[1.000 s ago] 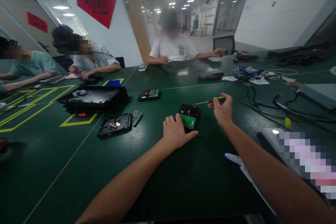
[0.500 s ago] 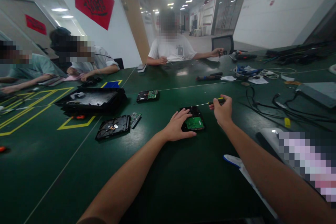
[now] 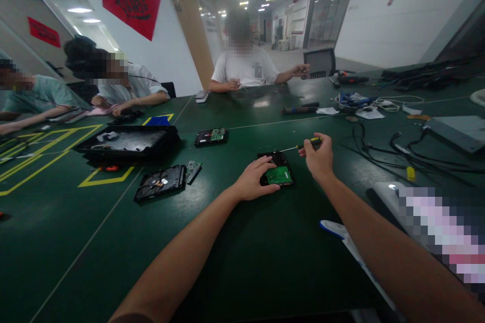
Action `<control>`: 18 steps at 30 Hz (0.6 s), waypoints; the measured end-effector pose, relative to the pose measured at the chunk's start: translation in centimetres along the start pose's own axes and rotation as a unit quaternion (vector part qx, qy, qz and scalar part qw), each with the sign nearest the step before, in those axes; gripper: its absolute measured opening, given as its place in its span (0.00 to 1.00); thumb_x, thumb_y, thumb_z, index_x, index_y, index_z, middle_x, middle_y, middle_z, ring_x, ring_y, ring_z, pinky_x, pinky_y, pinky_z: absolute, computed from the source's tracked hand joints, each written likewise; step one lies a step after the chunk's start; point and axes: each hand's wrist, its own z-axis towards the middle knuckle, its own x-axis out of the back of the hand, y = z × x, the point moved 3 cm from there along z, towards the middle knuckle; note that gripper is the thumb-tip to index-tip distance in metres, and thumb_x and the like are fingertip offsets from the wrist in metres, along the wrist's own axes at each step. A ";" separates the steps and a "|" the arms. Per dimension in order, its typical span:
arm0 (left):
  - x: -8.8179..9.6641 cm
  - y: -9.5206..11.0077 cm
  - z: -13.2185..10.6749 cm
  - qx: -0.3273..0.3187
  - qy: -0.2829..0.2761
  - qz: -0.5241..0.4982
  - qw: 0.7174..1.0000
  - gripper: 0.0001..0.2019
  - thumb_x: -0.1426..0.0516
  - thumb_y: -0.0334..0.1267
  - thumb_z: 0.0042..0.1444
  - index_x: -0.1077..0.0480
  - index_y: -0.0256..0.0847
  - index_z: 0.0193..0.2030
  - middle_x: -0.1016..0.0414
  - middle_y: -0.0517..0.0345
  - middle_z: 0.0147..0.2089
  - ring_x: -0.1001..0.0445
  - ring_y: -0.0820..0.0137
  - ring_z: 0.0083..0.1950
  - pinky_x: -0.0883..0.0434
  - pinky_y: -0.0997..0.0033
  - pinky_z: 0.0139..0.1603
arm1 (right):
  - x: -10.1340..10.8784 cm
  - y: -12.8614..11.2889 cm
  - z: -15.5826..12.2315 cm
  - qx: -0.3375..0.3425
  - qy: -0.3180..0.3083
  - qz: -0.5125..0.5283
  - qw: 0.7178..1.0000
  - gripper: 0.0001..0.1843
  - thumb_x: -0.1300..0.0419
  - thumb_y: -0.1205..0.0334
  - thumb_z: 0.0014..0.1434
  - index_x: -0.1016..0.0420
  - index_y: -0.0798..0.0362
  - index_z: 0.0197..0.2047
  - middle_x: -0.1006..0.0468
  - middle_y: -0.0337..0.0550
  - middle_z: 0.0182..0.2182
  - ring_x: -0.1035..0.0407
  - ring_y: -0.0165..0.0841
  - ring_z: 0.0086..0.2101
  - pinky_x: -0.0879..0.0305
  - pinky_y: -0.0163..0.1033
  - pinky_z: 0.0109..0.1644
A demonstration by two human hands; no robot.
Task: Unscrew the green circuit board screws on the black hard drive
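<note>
My left hand [image 3: 254,179] grips a hard drive [image 3: 288,165] lying on the green table, its fingers over the left side and its thumb at the near edge. The drive's green circuit board [image 3: 279,175] faces up. In my right hand [image 3: 319,159] is a screwdriver [image 3: 315,141] with a yellow and black handle. Its thin shaft slants left, its tip at the drive's far edge; whether it touches a screw is too small to tell. Left of my left hand lie an opened black drive casing [image 3: 161,181] and a loose circuit board [image 3: 194,170].
Another hard drive [image 3: 211,136] and a black tray [image 3: 129,141] lie farther off. Cables [image 3: 401,154], a grey metal box [image 3: 458,132] and a white and blue object [image 3: 333,228] are on the right. Across the table sits a person [image 3: 244,68]; others sit at left.
The screwdriver's tip has shifted a little left along the drive's far edge, and the handle end is slightly higher. My left hand stays on the drive. The whole view has moved slightly.
</note>
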 end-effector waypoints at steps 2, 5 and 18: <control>0.0 0.0 0.0 0.002 0.001 0.003 1.000 0.35 0.37 0.56 0.56 0.36 0.49 0.68 0.45 0.50 0.76 0.49 0.54 0.78 0.47 0.45 0.76 | 0.0 -0.3 -0.2 0.011 -0.004 0.000 1.000 0.30 0.38 0.49 0.62 0.40 0.50 0.63 0.23 0.38 0.35 0.21 0.34 0.29 0.21 0.42 0.35; 0.0 0.0 0.0 0.001 0.001 0.005 1.000 0.36 0.37 0.57 0.56 0.37 0.48 0.68 0.45 0.49 0.76 0.50 0.54 0.78 0.47 0.44 0.76 | 0.0 -0.5 -0.3 0.018 -0.005 0.004 1.000 0.30 0.38 0.49 0.62 0.39 0.51 0.62 0.22 0.39 0.36 0.21 0.34 0.29 0.21 0.43 0.35; -0.5 -0.1 -0.7 0.007 0.033 -0.005 0.999 0.34 0.38 0.57 0.57 0.36 0.45 0.67 0.41 0.48 0.74 0.48 0.56 0.77 0.44 0.47 0.76 | 0.0 -1.0 -0.4 0.039 0.004 -0.019 0.999 0.28 0.40 0.50 0.62 0.40 0.51 0.61 0.23 0.38 0.33 0.22 0.34 0.28 0.22 0.42 0.34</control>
